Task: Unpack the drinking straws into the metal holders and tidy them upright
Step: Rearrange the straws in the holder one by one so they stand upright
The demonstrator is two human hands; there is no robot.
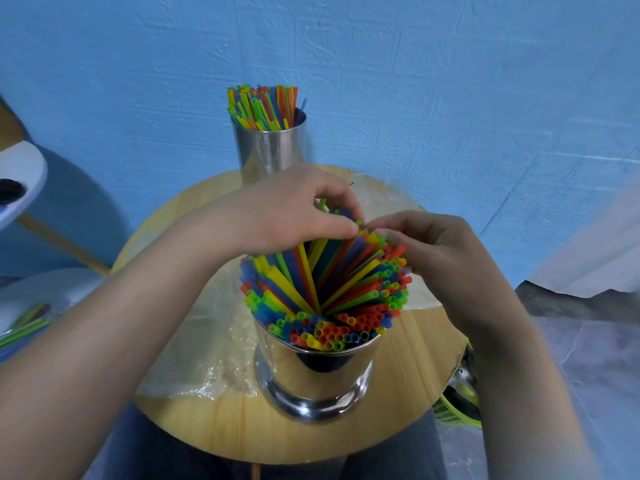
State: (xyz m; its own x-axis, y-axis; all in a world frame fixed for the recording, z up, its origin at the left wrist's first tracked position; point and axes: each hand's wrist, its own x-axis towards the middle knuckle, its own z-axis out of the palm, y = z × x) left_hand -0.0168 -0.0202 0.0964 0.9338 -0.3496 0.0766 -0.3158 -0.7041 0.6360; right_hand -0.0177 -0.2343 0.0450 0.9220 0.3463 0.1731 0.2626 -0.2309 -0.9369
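Observation:
A shiny metal holder (313, 379) stands at the front of the small round wooden table (415, 344), packed with colourful straws (325, 289) that fan out in a swirl. My left hand (294, 209) reaches over the far side of the bunch and pinches straw tips between thumb and fingers. My right hand (429, 247) curls round the right edge of the bunch, fingertips on the straw ends beside the left thumb. A second metal holder (272, 147) stands at the table's far edge, filled with upright straws (265, 107).
Crumpled clear plastic wrapping (207, 351) lies on the table left of the near holder. More loose straws (24, 325) lie on a white surface at the left. A green basket (457, 407) sits below the table on the right. A blue wall is close behind.

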